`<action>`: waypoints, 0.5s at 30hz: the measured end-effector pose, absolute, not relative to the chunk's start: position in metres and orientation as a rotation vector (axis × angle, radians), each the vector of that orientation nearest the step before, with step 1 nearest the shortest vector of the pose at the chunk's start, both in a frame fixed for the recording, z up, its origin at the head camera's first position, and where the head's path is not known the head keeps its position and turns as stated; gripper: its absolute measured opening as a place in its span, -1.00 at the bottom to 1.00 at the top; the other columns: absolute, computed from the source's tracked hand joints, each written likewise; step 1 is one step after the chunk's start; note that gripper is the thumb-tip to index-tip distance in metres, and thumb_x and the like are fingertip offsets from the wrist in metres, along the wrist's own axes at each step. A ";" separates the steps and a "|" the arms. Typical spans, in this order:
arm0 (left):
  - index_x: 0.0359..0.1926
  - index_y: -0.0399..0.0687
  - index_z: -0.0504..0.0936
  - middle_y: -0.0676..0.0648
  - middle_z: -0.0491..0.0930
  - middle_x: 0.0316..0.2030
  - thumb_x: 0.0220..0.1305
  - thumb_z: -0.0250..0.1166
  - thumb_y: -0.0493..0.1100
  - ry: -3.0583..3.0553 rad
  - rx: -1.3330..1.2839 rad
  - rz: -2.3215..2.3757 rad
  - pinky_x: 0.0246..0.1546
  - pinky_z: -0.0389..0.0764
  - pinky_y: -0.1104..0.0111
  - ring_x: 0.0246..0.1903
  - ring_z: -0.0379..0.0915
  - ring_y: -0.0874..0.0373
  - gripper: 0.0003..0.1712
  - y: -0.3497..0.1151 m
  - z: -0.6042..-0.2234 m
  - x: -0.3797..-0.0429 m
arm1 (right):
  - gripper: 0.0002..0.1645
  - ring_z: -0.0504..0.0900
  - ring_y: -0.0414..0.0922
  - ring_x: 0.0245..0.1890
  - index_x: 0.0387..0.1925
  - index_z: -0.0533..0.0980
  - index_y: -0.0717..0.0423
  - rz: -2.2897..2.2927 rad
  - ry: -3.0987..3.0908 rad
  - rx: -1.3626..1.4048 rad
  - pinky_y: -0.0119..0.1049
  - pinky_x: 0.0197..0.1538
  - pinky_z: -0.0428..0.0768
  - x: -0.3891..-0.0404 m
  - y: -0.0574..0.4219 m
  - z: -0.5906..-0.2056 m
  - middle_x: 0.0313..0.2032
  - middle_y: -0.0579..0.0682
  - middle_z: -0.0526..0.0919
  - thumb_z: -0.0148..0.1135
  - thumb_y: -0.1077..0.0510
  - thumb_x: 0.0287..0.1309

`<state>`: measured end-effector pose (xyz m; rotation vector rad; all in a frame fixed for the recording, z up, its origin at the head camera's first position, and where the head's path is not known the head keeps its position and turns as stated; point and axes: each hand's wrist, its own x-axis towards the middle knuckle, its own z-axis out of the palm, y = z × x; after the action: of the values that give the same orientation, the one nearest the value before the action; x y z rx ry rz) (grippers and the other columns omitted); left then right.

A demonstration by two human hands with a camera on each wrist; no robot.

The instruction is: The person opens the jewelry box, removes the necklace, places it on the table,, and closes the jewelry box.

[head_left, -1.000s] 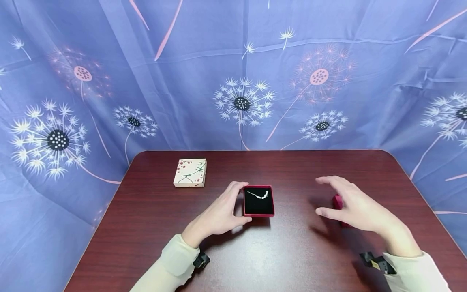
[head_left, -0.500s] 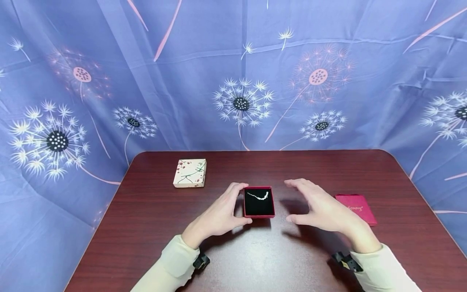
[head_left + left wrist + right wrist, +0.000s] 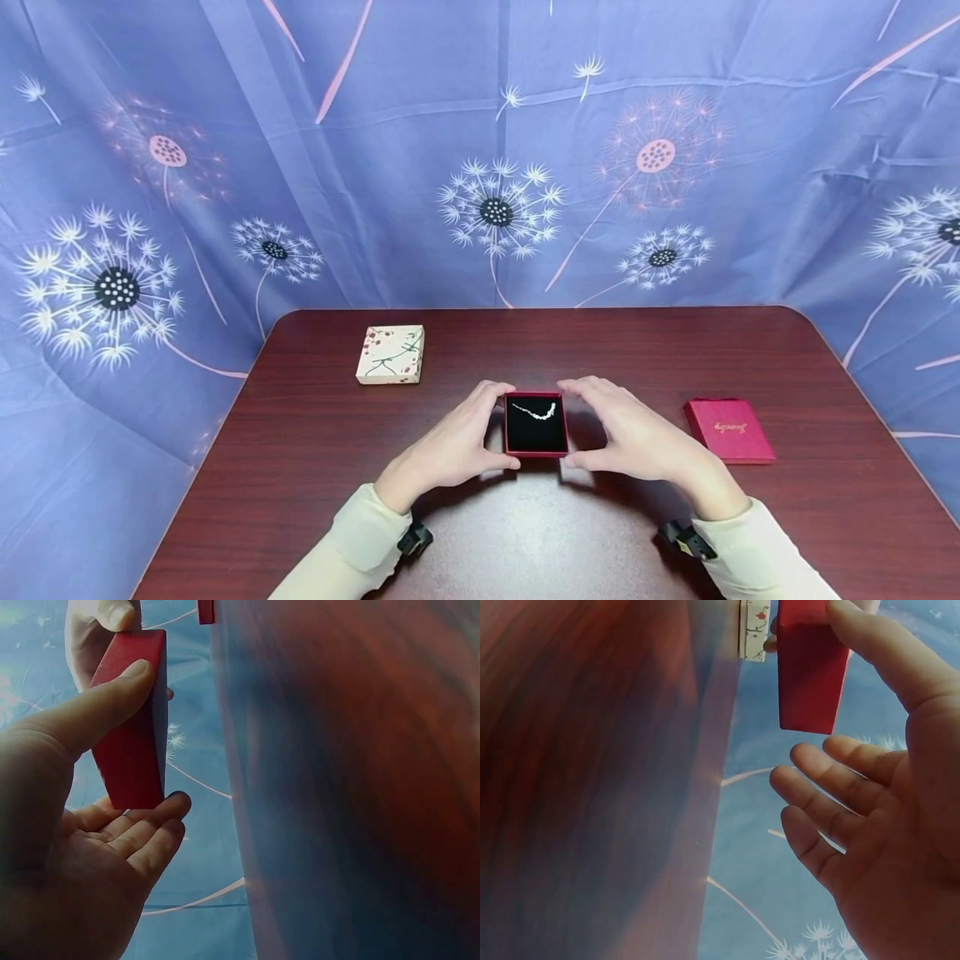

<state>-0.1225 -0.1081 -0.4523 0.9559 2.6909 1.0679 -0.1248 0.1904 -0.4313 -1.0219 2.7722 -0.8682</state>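
Observation:
An uncovered red jewelry box [image 3: 536, 455] is held up over the middle of the table, in the head view. On its black lining [image 3: 534, 437] lies a silvery chain [image 3: 538, 415] with sparkling stones, probably a bracelet or necklace. My left hand [image 3: 447, 442] grips the box's left side, thumb on the near wall and fingers at the far one. From the right, my right hand [image 3: 637, 437] pinches it likewise, thumb [image 3: 855, 626] against the red wall in the right wrist view. Its remaining fingers are spread below the box there.
A red lid [image 3: 729, 430] with gold lettering lies on the table to the right of my right hand. Back left stands a cream floral box [image 3: 390, 356]. The dark wooden table [image 3: 300, 467] ends at a blue dandelion-print curtain [image 3: 390, 167].
My right hand has come left from over the red lid to the box's right side and taken hold. The box has shifted slightly right and nearer; the left hand keeps its grip.

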 end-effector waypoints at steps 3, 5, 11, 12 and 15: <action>0.50 -0.11 0.28 0.03 0.40 0.30 0.06 0.72 -0.06 2.686 0.956 1.066 0.40 0.41 0.26 0.27 0.40 0.21 0.09 -0.108 -0.452 -0.122 | 0.10 0.55 -0.03 0.26 0.47 0.39 0.14 -0.859 2.773 -1.021 0.10 0.39 0.44 -0.125 0.188 -0.432 0.27 -0.11 0.55 0.68 -0.19 0.00; 0.50 -0.15 0.28 0.01 0.40 0.30 0.05 0.72 -0.07 2.685 0.960 1.061 0.40 0.41 0.25 0.27 0.40 0.20 0.10 -0.108 -0.452 -0.121 | 0.07 0.55 -0.05 0.25 0.45 0.41 0.11 -0.851 2.771 -1.010 0.08 0.37 0.47 -0.124 0.187 -0.432 0.25 -0.14 0.55 0.68 -0.19 -0.01; 0.51 -0.20 0.27 -0.05 0.40 0.33 0.06 0.72 -0.04 2.680 0.973 1.006 0.42 0.40 0.23 0.31 0.40 0.15 0.12 -0.107 -0.451 -0.119 | 0.03 0.57 -0.09 0.22 0.40 0.44 0.07 -0.831 2.772 -0.990 0.10 0.35 0.49 -0.122 0.187 -0.433 0.21 -0.13 0.58 0.70 -0.18 -0.03; 0.51 -0.20 0.27 -0.06 0.40 0.34 0.07 0.71 -0.03 2.679 0.975 0.991 0.42 0.40 0.23 0.32 0.40 0.15 0.12 -0.107 -0.451 -0.119 | 0.03 0.57 -0.09 0.22 0.40 0.44 0.08 -0.827 2.772 -0.992 0.11 0.35 0.48 -0.122 0.187 -0.433 0.21 -0.12 0.58 0.70 -0.18 -0.04; 0.52 -0.21 0.27 -0.07 0.39 0.35 0.10 0.69 0.00 2.681 0.993 0.951 0.43 0.40 0.23 0.33 0.40 0.14 0.11 -0.108 -0.452 -0.118 | 0.04 0.58 -0.06 0.21 0.40 0.44 0.09 -0.813 2.772 -1.005 0.14 0.35 0.46 -0.122 0.188 -0.436 0.20 -0.11 0.59 0.71 -0.18 -0.05</action>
<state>-0.1183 -0.1079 -0.4517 0.9926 2.6810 0.9514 -0.1219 0.1881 -0.4356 -1.0049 2.7721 -0.8134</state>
